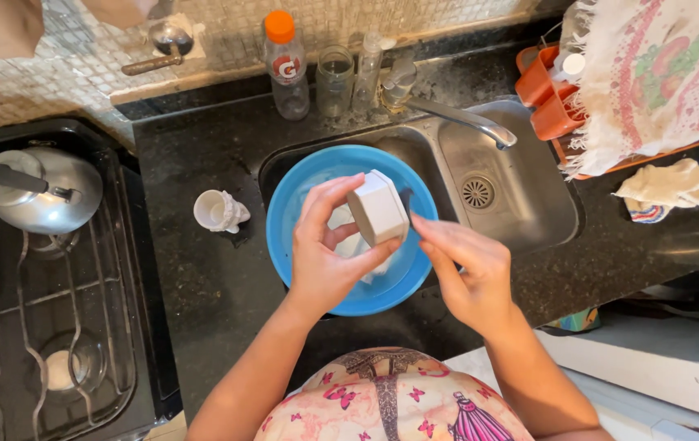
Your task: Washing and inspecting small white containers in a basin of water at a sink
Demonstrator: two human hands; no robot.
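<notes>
Now the left hand (pixel 323 260) pinches a white octagonal box (pixel 378 207) between thumb and curled fingers, holding it above the blue basin (pixel 284 204) at the sink's left edge. At three o'clock from the box, the right hand (pixel 465 269) touches its side, fingertips pressed together.

Left hand (pixel 325 253) raised, fingers curled in grip; right hand (pixel 468 269) alongside, fingers pinched.

**White cup held over the blue basin**

Your left hand (pixel 322 255) grips a white angular cup (pixel 378 207) above the blue basin (pixel 292 204) in the sink (pixel 521 204). Your right hand (pixel 468 265) touches its right edge. A small white holder (pixel 220 211) lies left of the basin.
</notes>
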